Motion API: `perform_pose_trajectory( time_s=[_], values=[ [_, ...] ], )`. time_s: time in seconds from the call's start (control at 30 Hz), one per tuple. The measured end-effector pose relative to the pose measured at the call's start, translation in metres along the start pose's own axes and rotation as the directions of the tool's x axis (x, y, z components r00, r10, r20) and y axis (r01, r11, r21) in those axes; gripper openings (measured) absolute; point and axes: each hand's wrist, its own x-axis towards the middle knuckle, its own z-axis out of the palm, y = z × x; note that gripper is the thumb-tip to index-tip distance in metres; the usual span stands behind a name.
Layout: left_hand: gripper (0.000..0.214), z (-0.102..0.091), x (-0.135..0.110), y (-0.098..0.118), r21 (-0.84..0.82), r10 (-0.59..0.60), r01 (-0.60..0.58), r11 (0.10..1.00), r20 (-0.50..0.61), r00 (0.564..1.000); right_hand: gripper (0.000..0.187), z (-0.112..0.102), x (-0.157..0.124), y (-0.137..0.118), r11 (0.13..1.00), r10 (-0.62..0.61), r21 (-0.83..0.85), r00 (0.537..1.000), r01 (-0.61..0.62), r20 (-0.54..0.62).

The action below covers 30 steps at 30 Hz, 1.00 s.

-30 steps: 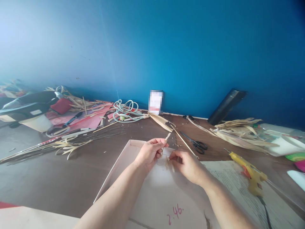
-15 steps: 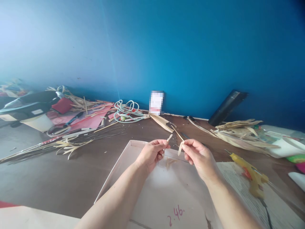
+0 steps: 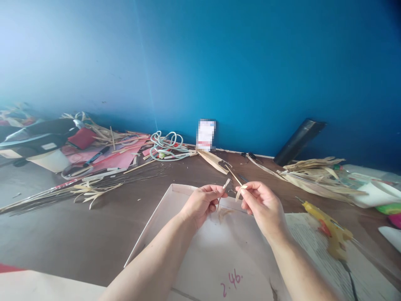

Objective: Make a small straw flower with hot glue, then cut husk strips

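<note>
My left hand [image 3: 203,203] is closed in a pinch on a thin pale strip [image 3: 226,183], which looks like dried leaf or husk; its tip sticks up past the fingers and a thin end hangs below. Opposite it, my right hand [image 3: 260,203] pinches another pale dried strip [image 3: 239,194], curved over at the fingertips. A small gap separates the two hands. Both are held over the far part of a shallow white box lid [image 3: 203,259] with "2.46." written on it. Behind the right fingers, a thin stick [image 3: 233,174] slants on the table.
A yellow glue gun [image 3: 328,228] lies on a printed sheet [image 3: 372,267] at the right. Dried husks [image 3: 313,177] and a black tube [image 3: 299,141] are behind it. A coiled pale cable [image 3: 169,146], a propped blurred phone-like item [image 3: 206,134] and red paper [image 3: 131,151] line the wall.
The strip in my right hand has turned from hanging down to arching across the fingertips. My left hand has shifted slightly right and its strip's tip has moved with it.
</note>
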Motion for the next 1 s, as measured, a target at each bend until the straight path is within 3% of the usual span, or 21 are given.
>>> perform_pose_trajectory(
  time_s=[0.23,0.37,0.67,0.87,1.0],
  values=[
    [0.027,0.0023,-0.0010,-0.0005,0.024,-0.007,0.006,1.000,0.019,1.000,0.022,0.0013,-0.0016,-0.0010,0.994,-0.043,-0.106,0.997,0.036,-0.067],
    [0.028,0.0031,-0.0011,-0.0008,0.032,-0.009,0.008,0.999,0.019,1.000,0.021,0.0014,-0.0013,-0.0001,0.997,-0.038,-0.075,0.997,0.032,-0.070],
    [0.029,0.0045,-0.0020,0.0011,0.025,-0.008,0.007,1.000,0.030,1.000,0.025,0.0024,0.0051,0.0037,0.966,0.079,0.247,0.997,-0.074,-0.009],
    [0.030,0.0039,-0.0019,0.0002,0.023,-0.002,0.001,1.000,0.044,0.999,0.018,-0.0002,0.0055,0.0000,0.872,0.181,0.435,0.974,-0.223,0.135],
    [0.030,0.0038,-0.0026,-0.0004,0.030,0.000,-0.001,1.000,0.042,0.999,0.018,-0.0019,0.0065,-0.0004,0.824,0.238,0.493,0.960,-0.279,0.145]
  ],
)
